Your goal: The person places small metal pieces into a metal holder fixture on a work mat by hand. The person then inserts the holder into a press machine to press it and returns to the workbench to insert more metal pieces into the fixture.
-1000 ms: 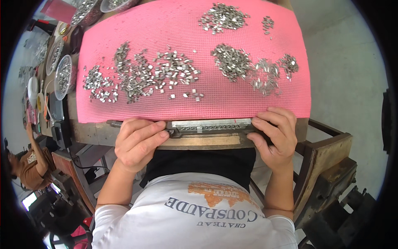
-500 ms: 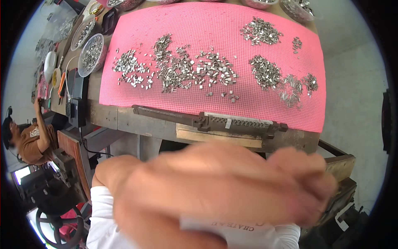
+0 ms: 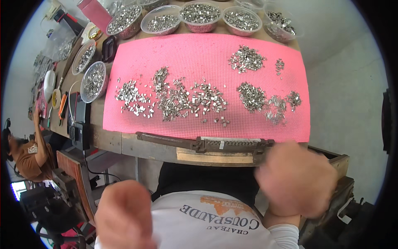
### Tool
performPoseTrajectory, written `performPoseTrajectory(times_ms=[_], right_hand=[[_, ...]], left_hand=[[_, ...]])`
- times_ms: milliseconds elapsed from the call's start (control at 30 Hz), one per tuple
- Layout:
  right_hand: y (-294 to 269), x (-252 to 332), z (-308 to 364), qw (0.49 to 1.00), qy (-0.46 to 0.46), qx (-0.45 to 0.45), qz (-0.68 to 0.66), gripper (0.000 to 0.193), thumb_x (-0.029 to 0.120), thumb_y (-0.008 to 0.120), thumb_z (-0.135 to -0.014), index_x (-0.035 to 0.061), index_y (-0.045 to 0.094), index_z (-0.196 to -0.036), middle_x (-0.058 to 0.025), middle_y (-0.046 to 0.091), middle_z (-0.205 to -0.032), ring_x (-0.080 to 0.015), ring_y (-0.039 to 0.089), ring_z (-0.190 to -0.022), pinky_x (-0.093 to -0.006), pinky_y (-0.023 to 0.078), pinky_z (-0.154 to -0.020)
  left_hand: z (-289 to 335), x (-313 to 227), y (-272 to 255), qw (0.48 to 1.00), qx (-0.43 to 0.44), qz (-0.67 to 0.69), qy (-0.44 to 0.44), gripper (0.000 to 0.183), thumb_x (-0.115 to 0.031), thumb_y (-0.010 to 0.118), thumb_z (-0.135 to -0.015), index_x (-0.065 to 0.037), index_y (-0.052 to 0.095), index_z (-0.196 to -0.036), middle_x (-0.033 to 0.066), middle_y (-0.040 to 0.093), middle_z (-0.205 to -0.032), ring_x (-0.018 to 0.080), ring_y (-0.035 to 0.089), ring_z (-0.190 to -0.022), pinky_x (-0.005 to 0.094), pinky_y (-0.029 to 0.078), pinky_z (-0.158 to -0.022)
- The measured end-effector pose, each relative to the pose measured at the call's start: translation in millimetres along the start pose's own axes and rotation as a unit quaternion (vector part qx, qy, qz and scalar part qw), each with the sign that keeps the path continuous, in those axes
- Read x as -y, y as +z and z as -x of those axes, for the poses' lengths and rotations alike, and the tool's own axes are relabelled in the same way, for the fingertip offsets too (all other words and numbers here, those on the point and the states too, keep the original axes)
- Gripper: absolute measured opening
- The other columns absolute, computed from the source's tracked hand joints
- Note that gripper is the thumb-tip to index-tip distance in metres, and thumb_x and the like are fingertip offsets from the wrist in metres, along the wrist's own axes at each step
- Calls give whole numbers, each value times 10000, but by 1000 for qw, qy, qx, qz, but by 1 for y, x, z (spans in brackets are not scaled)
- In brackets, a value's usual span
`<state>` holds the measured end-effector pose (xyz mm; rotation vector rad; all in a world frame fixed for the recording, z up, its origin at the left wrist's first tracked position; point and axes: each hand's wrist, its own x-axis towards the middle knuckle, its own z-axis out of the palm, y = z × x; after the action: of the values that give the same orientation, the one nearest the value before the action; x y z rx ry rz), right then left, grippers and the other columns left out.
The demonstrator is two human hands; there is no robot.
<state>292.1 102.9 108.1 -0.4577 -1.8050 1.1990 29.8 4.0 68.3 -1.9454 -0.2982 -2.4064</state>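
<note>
Swung apart since a moment ago, the left hand (image 3: 124, 216) hangs low, the right hand (image 3: 296, 180) off right; blur hides how their fingers sit. Pink mat (image 3: 186, 54) covers much of the surface (image 3: 111, 137). Along its front edge lies a dark metal fixture (image 3: 201, 145), ridged row seemingly filled; loose metal pieces (image 3: 251, 97) remain heaped.

At the bottom centre of the frame, the white shirt (image 3: 186, 232) bears dark printed lettering (image 3: 219, 217), upside down in the picture: a row of large capitals, with a smaller row of capitals below it. At the left edge, the brown shirt (image 3: 27, 164) of another person carries a white mark (image 3: 33, 148), too small to read.
</note>
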Motion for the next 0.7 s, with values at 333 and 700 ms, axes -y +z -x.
performPoseTrajectory(times_ms=[333, 700], right_hand=[[50, -122, -20, 886, 74, 146, 433, 551, -34, 588, -847, -82, 543, -1394, -253, 528, -1477, -399, 494, -1407, -455, 411, -1183], [41, -93, 16, 916, 41, 172, 360, 444, -84, 616, -772, -68, 694, -1208, -201, 660, -1347, -364, 602, -1323, -479, 485, -1134]], left_hand=[[48, 70, -5, 837, 356, -279, -308, 266, -10, 824, -744, -83, 788, -997, 64, 744, -967, 230, 708, -808, 342, 529, -707], [52, 71, -18, 804, 360, -298, -368, 226, -40, 849, -740, -76, 799, -957, 55, 733, -1009, 242, 675, -911, 371, 524, -798]])
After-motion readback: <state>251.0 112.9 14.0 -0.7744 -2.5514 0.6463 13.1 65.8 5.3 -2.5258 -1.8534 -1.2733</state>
